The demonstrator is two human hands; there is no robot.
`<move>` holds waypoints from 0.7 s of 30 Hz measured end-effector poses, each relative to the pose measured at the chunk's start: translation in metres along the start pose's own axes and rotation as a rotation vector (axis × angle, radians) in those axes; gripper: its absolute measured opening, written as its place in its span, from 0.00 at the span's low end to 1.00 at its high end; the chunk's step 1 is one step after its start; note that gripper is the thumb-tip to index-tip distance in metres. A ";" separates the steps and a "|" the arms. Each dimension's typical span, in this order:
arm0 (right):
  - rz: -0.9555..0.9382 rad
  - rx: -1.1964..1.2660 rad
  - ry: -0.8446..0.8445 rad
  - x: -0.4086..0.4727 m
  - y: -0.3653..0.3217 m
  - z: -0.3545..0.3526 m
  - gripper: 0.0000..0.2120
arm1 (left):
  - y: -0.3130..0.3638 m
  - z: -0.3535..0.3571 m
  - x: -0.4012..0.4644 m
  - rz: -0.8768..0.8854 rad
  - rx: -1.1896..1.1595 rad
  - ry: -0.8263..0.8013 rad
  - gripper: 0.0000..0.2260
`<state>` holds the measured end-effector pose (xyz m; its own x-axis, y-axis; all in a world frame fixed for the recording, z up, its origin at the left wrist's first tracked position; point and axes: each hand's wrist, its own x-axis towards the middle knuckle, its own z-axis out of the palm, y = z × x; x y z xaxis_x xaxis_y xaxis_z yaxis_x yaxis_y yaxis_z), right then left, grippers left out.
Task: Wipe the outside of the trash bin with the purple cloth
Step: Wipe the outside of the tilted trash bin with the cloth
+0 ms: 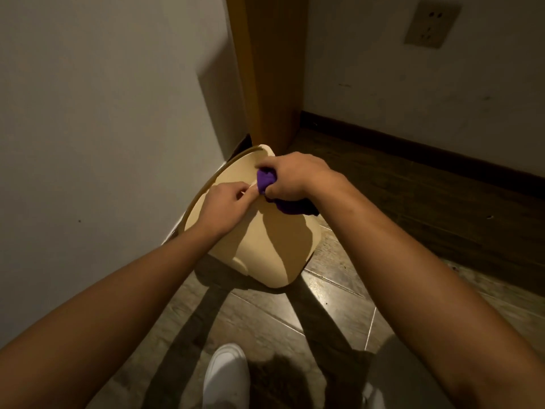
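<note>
Two bare hands are seen over a cream-coloured trash bin (265,240), which is tipped on the floor (295,314) with its rim turned away toward the corner. The right hand (290,177) is closed around a bunched purple cloth (267,180); part of the cloth shows between its thumb and fingers, and a darker fold hangs out beneath its palm onto the bin's outer wall. The left hand (224,206) is laid on the bin just to the left of the right hand, its fingers loosely bent and its fingertips (250,191) brought up against the cloth; whether the cloth is pinched by them or only touched cannot be told. The bin's curved side is spread out below both hands, toward the person, and its rim is seen beyond the left hand's knuckles. A white wall (103,113) stands to the left of the left hand. An orange-brown wooden door frame (271,69) rises beyond the right hand. A wall socket (432,23) is mounted well up and to the right of that hand, above a dark skirting board (427,152). A white shoe (225,376) is seen on the floor tiles, below and between the forearms.
</note>
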<state>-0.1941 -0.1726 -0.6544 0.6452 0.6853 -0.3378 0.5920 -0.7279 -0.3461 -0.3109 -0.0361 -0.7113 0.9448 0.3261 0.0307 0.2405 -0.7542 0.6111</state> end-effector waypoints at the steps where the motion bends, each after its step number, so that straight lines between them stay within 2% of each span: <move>1: 0.015 -0.001 -0.020 0.002 0.001 0.001 0.35 | -0.004 -0.002 -0.002 -0.020 -0.038 -0.014 0.21; 3: 0.066 0.019 0.012 0.006 0.009 0.002 0.35 | -0.018 -0.006 -0.012 -0.076 -0.085 -0.080 0.26; 7: 0.134 0.143 0.076 0.009 0.030 0.009 0.35 | -0.053 -0.012 -0.045 -0.109 -0.095 -0.171 0.29; 13: 0.120 0.217 0.138 0.016 0.033 0.014 0.36 | -0.055 -0.012 -0.055 -0.031 -0.057 -0.174 0.24; 15: 0.131 0.347 0.192 0.012 0.036 0.018 0.34 | -0.052 -0.016 -0.052 -0.030 -0.041 -0.150 0.22; 19: 0.219 0.757 0.433 -0.004 0.046 0.042 0.26 | -0.046 -0.027 -0.046 -0.076 -0.092 -0.083 0.30; 21: 0.267 0.910 0.489 -0.012 0.047 0.062 0.22 | -0.042 -0.029 -0.043 -0.113 -0.102 -0.043 0.30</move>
<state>-0.2041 -0.2135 -0.7209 0.9442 0.2751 -0.1810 -0.0503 -0.4228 -0.9048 -0.3683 -0.0025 -0.7156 0.9221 0.3795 -0.0753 0.3243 -0.6517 0.6857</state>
